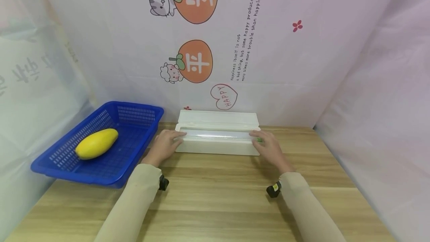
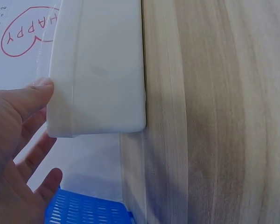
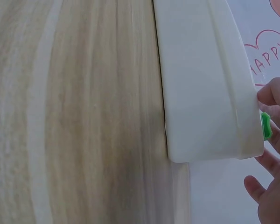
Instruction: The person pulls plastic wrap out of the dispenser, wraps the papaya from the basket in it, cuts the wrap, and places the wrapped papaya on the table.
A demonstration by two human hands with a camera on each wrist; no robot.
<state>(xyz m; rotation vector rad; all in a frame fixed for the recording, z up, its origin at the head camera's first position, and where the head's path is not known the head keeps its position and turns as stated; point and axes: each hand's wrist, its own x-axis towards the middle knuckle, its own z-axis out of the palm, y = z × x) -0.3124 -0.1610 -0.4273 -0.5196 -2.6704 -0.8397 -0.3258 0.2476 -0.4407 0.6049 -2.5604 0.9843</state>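
Head view bright, evenly lit; light soft, diffuse, pinkish cast on printed backdrop [image 1: 275, 59]. Faint soft shadows beneath sleeves [image 1: 132, 201] on wooden tabletop [image 1: 215, 197]. Thin bright glare along clear film [image 1: 218, 134]. Wrist views dimmer, cooler, softer in detail; shadow darkens tabletop near ends of white dispenser box [image 1: 218, 147]; plank lines bow near outer edges.

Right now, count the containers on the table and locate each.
2: the white box, lid raised, at the table's back; the blue basket, holding a yellow fruit, to its left. None appears hidden.
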